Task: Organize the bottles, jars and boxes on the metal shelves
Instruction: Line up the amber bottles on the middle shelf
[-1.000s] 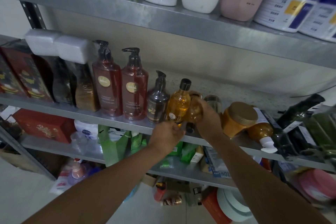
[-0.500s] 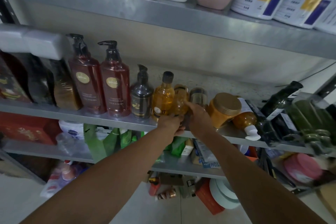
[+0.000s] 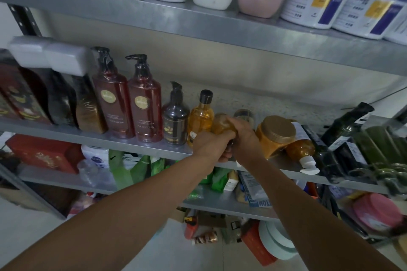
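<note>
Middle metal shelf (image 3: 154,148), front edge, just right of the upright row; both hands meet on one small amber bottle (image 3: 222,125). Left hand (image 3: 210,146) wraps it from below and in front; right hand (image 3: 243,133) closes over its upper right side — both hands holding the same bottle, fingers curled tight around it; how far each palm bears on it is hidden.

Bottle sits between the two hands, rounded amber body showing above the left knuckles, tilted rather than upright; its cap end cannot be made out. It lies just beside the taller amber bottle with black cap (image 3: 201,120), which stands upright to its left, and near the gold-lidded jar (image 3: 276,133) on its right.

Handling, judged: clear body full of liquid, so dense for its size; smooth glossy wall, probably slippery; whether glass or plastic cannot be told — treat as breakable. Best hold is around the widest part of the body, with a hand under the base, not by the neck.

Neighbours stand close; a nudge could topple the black-capped bottle.
</note>
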